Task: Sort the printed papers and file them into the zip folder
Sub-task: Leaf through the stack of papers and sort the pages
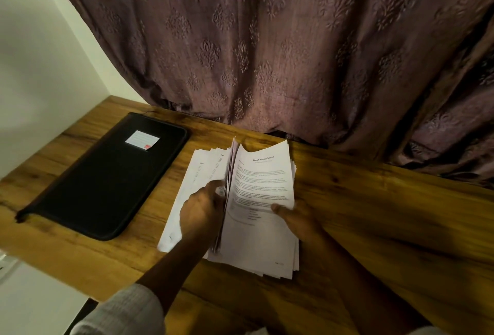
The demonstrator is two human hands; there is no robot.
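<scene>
A stack of printed papers point(263, 230) lies in the middle of the wooden table point(387, 217), its top sheet headed with a title and dense text. My left hand point(201, 209) holds a bunch of sheets lifted on edge along the stack's left side, fingers tucked in among them. My right hand point(294, 214) grips the right edge of the stack, thumb pressed on the top sheet. More fanned sheets point(195, 174) lie flat to the left under my left hand. The black zip folder point(107, 177) lies closed at the left, with a white label on its cover.
A heavy purple patterned curtain point(280, 46) hangs behind the table's far edge. A white wall point(40, 62) stands at the left. The table's front edge runs across the lower left, beside my left sleeve point(128, 313).
</scene>
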